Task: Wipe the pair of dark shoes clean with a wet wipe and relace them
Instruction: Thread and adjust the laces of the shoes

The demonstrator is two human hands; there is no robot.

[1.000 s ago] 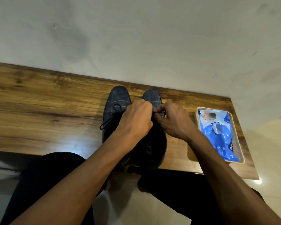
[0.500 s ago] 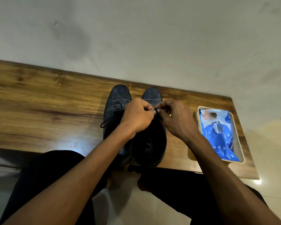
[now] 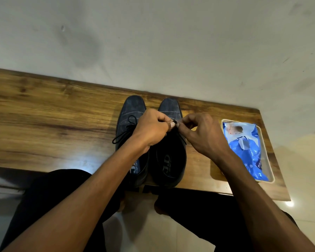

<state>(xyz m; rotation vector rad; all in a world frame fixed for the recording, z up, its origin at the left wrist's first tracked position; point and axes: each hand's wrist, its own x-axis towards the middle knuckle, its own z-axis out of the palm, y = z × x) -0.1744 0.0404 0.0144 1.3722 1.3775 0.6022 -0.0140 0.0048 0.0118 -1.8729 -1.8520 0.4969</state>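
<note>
**Lace work moves onto the right-hand shoe**

From where I stand, the 2 dark shoes sit side by side on the wooden table (image 3: 44,124), toes toward the wall, heels at the near edge. The left shoe (image 3: 133,113) already carries a tied lace, its loops trailing off the outer side. Both hands are over the right shoe (image 3: 171,157).

The left hand (image 3: 153,128) is curled, thumb and fingertips pinching the dark lace (image 3: 174,121) at the top of the shoe's throat. The right hand (image 3: 204,135) pinches the same lace from the other side, its fingertips almost touching the left's.

Compared with 1 second back, the hands have lifted slightly off the shoe and drawn their fingertips together around the lace end; before, they were bunched lower against the tongue. I take that as a lace end being readied for an eyelet or pulled through one, though the eyelets are hidden behind the fingers.

The blue pack of wipes (image 3: 245,148) lies in its pale tray (image 3: 267,160) to the right, apart from the shoes. The wiping looks finished, and relacing this second shoe is what remains.
</note>
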